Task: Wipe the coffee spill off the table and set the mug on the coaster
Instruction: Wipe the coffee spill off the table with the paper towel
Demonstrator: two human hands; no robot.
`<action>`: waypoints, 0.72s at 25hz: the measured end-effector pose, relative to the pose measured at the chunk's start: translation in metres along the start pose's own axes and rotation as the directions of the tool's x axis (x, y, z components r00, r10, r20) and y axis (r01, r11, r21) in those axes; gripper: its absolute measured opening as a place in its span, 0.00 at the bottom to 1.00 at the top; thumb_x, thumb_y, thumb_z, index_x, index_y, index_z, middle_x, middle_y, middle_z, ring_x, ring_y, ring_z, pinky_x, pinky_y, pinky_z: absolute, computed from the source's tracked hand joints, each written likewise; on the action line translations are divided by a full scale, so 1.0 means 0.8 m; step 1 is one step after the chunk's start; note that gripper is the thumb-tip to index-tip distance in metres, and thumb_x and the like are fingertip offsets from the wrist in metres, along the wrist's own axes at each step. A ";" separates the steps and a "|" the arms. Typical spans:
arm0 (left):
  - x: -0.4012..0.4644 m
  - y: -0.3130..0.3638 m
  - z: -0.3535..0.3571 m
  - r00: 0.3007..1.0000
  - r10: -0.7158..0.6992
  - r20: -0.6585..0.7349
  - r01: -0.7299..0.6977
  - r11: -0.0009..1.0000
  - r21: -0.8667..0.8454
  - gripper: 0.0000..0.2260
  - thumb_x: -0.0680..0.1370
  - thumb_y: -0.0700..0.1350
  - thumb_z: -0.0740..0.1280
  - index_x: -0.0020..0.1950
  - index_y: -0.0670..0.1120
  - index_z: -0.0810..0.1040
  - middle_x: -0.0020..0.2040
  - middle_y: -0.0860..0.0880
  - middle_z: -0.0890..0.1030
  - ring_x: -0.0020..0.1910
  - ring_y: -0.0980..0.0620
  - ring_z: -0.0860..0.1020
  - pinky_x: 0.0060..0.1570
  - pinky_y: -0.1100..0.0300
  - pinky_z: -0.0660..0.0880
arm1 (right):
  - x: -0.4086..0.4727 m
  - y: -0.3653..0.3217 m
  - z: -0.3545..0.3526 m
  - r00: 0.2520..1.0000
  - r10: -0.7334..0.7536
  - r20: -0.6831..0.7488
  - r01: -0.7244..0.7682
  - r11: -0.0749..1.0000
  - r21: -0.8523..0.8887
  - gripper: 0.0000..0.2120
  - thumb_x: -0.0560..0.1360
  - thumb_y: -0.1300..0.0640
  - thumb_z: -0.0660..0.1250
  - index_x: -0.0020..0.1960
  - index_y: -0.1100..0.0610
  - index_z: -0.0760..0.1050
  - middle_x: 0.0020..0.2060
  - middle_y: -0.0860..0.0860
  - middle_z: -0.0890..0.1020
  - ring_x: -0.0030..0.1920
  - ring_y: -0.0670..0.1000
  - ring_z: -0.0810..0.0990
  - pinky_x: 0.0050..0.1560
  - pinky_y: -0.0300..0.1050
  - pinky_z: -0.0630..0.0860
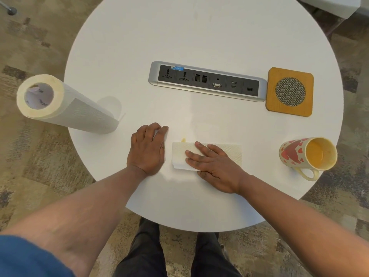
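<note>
While my right hand point(214, 166) presses flat on the folded paper towel point(207, 154), left hand point(146, 148) braced flat on the table point(199, 37), I should sweep up over that yellow spot point(183, 139); mug point(308, 154) waits right.

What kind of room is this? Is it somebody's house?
Probably an office or meeting room, not a house. The round white table has a built-in socket panel with power and computer plugs, and the floor is patterned carpet, the sort offices often have.
</note>
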State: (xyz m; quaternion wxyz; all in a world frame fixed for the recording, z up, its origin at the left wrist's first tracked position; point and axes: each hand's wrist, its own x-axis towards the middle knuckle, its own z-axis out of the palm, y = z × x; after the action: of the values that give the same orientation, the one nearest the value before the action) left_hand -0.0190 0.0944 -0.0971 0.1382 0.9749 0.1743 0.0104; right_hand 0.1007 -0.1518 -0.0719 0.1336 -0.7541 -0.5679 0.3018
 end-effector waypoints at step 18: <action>0.000 0.003 0.000 1.000 -0.006 0.004 0.006 1.000 -0.011 0.22 0.77 0.45 0.59 0.72 0.49 0.73 0.68 0.46 0.71 0.65 0.40 0.67 0.62 0.44 0.65 | 0.021 -0.113 0.024 0.327 0.939 -0.110 -0.737 0.326 0.592 0.55 0.74 0.32 0.64 0.79 0.61 0.34 0.78 0.57 0.30 0.77 0.54 0.27 0.77 0.53 0.35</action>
State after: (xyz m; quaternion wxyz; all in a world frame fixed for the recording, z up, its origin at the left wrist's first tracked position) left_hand -0.0183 0.0925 -0.0964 0.1439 0.9736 0.1769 0.0091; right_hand 0.0219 -0.1104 -0.0430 0.2402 -0.9317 0.0570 0.2665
